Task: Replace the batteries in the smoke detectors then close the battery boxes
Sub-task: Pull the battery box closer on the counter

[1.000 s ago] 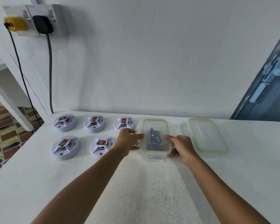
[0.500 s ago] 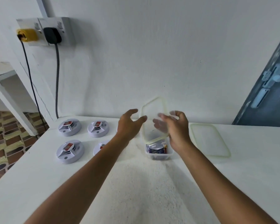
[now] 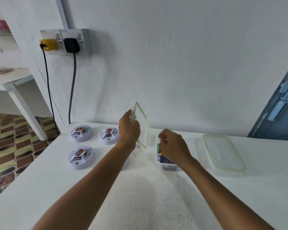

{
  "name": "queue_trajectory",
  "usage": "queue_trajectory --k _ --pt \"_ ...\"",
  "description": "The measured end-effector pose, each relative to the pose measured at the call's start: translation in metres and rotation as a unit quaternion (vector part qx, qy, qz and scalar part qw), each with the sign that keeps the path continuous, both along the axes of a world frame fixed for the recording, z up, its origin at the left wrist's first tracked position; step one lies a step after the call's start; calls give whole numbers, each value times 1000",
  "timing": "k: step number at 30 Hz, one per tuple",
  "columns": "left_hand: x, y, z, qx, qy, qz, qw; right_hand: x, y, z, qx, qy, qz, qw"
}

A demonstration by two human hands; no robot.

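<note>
The battery box (image 3: 167,161) is sitting open on the white table (image 3: 140,196), your right hand (image 3: 171,145) hovering over it, fingers curled, grip unclear. Your left hand (image 3: 129,128) is gripping its lid (image 3: 140,125) upright, beside three smoke detectors (image 3: 81,157).

three smoke detectors (image 3: 81,133) (image 3: 108,133) (image 3: 81,157), two lids (image 3: 140,125) (image 3: 223,154), two hands (image 3: 129,128) (image 3: 172,146)
</note>
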State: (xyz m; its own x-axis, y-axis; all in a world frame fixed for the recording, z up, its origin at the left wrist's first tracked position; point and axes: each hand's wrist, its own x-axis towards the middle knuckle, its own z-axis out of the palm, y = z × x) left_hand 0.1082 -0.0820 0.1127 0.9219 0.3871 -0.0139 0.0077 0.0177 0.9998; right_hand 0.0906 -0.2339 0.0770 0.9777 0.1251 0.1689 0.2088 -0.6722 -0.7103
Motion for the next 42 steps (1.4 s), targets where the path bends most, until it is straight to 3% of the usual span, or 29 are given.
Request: queue_trajectory --k 1,3,6,10,16,24,27,29,33,38,42 --pt "3 2 -3 0 -1 2 1000 -3 -6 -8 -119 12 22 993" --pt "8 5 -11 -9 0 3 1000 -8 -15 -25 -257 48 72 962" --pt "9 -1 -23 -35 1 2 999 -12 -22 -48 -331 9 90 939" --pt "5 -13 -43 -71 13 13 997 -16 -29 -54 -323 -47 54 944" --pt "-4 -33 -63 -115 38 18 993 -20 -45 -58 -199 -163 -32 966" --pt "-16 -58 -93 -237 88 -23 967 -19 -58 -45 -161 -220 -11 962" --pt "-16 -60 -98 -165 91 -49 981 -23 -57 -49 -166 -225 10 960" --pt "-11 -55 -103 -68 117 -69 988 -25 -54 -56 -165 -225 17 960" --pt "0 -36 -116 105 172 -92 975 -28 -46 -66 -170 -222 23 960" --pt "4 -28 -106 196 166 -93 962 -27 -39 -70 -175 -228 26 957" --pt "3 -27 -103 217 176 -108 954 -27 -37 -77 -176 -229 24 957"
